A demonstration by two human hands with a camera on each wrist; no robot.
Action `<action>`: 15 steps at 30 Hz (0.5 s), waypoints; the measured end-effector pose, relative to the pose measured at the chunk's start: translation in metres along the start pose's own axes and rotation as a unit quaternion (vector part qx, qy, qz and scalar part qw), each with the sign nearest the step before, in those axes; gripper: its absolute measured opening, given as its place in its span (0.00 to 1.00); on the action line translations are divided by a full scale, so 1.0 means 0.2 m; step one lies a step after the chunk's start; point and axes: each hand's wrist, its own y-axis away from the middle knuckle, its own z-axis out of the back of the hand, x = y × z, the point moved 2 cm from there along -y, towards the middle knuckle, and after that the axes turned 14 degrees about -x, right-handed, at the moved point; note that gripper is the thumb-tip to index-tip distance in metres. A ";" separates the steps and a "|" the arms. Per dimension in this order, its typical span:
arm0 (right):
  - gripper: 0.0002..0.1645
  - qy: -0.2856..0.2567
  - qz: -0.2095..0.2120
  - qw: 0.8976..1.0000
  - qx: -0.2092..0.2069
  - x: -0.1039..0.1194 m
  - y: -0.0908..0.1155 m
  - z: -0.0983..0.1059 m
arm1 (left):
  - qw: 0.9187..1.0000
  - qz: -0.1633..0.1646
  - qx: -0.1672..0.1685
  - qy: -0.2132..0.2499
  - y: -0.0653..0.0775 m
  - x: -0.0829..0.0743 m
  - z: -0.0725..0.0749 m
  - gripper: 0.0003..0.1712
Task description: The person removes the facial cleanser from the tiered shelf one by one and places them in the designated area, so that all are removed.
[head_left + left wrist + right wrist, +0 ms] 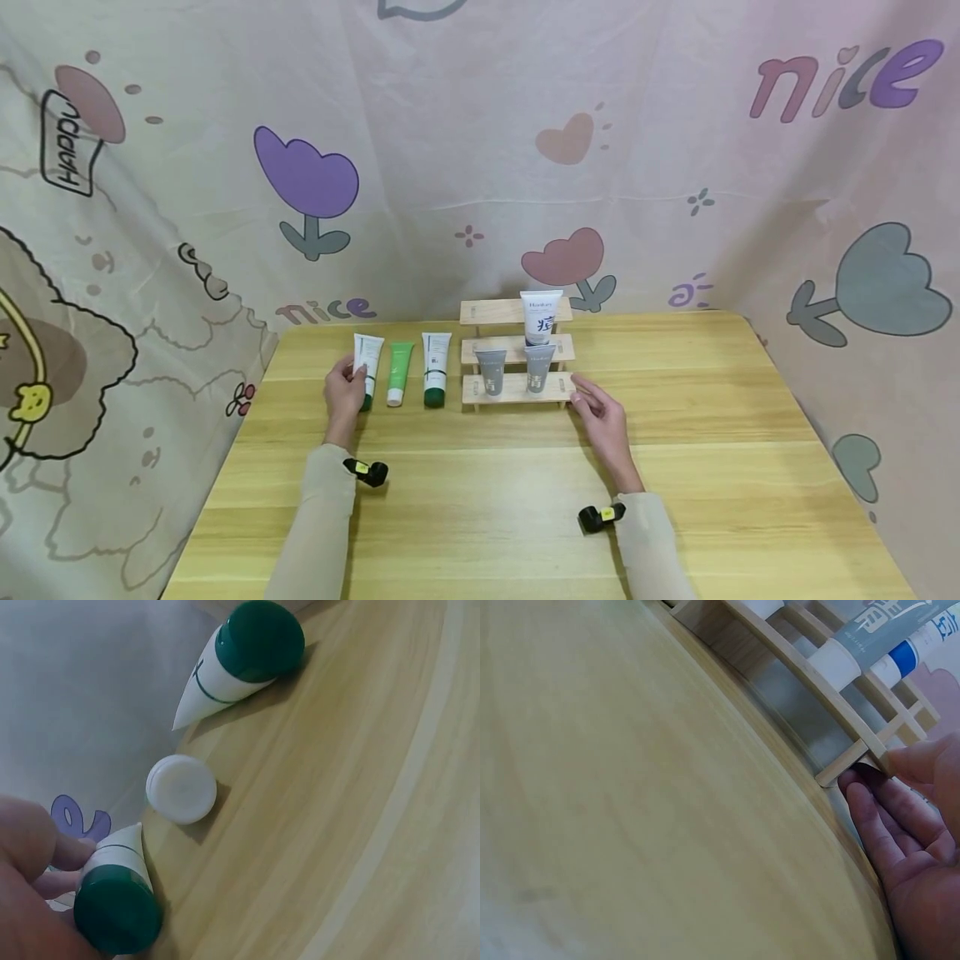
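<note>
My left hand (345,396) grips the leftmost white tube (369,353) by its side, near the dark green cap (118,909). Right of it lie a light green tube (400,370) with a white cap and another white tube (437,360) with a green cap. My right hand (604,423) pinches the right end of the bottom step of a three-tier wooden display rack (486,312), thumb on the edge and fingers curled beneath. Two grey tubes, one left (491,372) and one right (537,368), stand cap down on the rack, with a white tube (540,313) above and behind them.
The wooden table (480,500) reaches back to a patterned cloth (420,167) hung behind and along both sides. A small black camera is strapped to each wrist, the left one (367,472) and the right one (600,517).
</note>
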 end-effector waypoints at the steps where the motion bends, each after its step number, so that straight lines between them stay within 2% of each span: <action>1: 0.21 0.001 -0.001 1.000 0.000 0.00 0.00 0.00 | 1.000 -0.004 -0.002 -0.007 0.00 0.00 0.01 0.24; 7: 0.21 0.008 0.001 1.000 0.000 0.01 0.00 0.00 | 1.000 -0.011 -0.010 -0.016 0.00 0.01 0.03 0.23; 15: 0.21 0.006 0.008 1.000 -0.002 0.01 0.00 0.00 | 1.000 0.006 -0.002 -0.004 -0.02 0.02 0.04 0.24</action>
